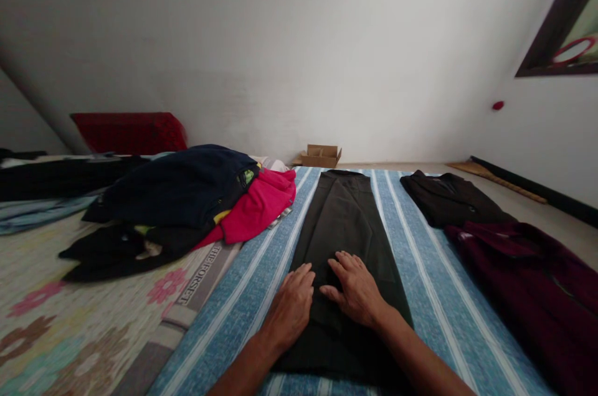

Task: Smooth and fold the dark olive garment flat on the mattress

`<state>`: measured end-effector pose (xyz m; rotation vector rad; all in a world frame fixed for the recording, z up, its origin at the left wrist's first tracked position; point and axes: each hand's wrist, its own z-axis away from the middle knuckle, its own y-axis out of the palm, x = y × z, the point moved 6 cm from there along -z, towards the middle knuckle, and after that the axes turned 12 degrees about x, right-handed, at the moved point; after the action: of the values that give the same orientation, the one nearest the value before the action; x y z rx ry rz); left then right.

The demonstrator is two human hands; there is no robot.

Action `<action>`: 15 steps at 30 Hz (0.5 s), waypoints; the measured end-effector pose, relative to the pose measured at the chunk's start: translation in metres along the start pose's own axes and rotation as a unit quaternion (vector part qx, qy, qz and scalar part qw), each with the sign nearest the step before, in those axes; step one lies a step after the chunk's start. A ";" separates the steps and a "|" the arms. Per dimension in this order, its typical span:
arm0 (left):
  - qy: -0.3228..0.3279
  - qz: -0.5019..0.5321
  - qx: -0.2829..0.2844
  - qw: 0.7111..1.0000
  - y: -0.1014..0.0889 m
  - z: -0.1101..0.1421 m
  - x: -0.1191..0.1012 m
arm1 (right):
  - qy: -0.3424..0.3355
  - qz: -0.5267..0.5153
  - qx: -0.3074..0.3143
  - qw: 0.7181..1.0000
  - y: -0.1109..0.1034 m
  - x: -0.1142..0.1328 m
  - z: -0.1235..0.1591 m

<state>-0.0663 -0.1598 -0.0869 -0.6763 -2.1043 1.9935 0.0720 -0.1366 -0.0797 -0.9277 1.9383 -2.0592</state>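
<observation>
A pair of dark trousers (pixel 337 221) lies folded lengthwise and flat in front of me, the waistband at the far end. My left hand (pixel 293 297) rests on its left edge, fingers extended and fairly close together. On the middle of the cloth lies my right hand (pixel 354 287), palm down, its thumb apart from the fingers and pointing toward the left hand. Neither hand grips the fabric. Beneath the trousers is a blue striped sheet (pixel 423 284).
At left, a navy garment (pixel 187 187) and a bright pink one (pixel 266 203) are heaped on a floral mat (pixel 107 309). A folded black garment (pixel 451 197) and a maroon one (pixel 523 284) lie right. A cardboard box (pixel 322 156) stands by the wall.
</observation>
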 end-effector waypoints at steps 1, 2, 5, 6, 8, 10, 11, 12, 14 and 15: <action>-0.003 0.002 0.000 1.000 -0.003 0.000 -0.003 | 0.009 0.005 -0.003 1.000 -0.002 -0.004 -0.002; -0.006 0.006 0.004 1.000 -0.006 -0.001 -0.006 | 0.018 0.009 -0.007 1.000 -0.004 -0.008 -0.004; -0.011 0.018 0.034 0.999 -0.013 -0.008 -0.019 | 0.046 0.021 -0.014 0.999 -0.012 -0.026 -0.016; -0.011 0.020 0.047 0.999 -0.015 -0.013 -0.023 | 0.057 0.024 -0.017 0.998 -0.014 -0.033 -0.022; -0.017 0.016 0.074 0.997 -0.019 -0.029 -0.028 | 0.081 0.032 -0.024 0.996 -0.018 -0.047 -0.033; -0.029 0.007 0.099 0.995 -0.021 -0.053 -0.030 | 0.105 0.042 -0.025 0.993 -0.020 -0.062 -0.042; -0.039 0.002 0.108 0.993 -0.022 -0.068 -0.030 | 0.118 0.047 -0.024 0.992 -0.019 -0.068 -0.046; -0.047 -0.003 0.115 0.992 -0.022 -0.084 -0.029 | 0.131 0.051 -0.020 0.990 -0.018 -0.075 -0.049; -0.066 -0.014 0.119 0.991 -0.019 -0.119 -0.024 | 0.159 0.056 -0.012 0.986 -0.012 -0.085 -0.053; -0.082 -0.016 0.122 0.989 -0.015 -0.136 -0.020 | 0.172 0.056 -0.008 0.984 -0.009 -0.090 -0.054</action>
<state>0.0045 -0.0457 -0.0552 -0.4458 -1.8911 2.3076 0.1170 -0.0438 -0.0983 -0.4738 2.1134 -2.2591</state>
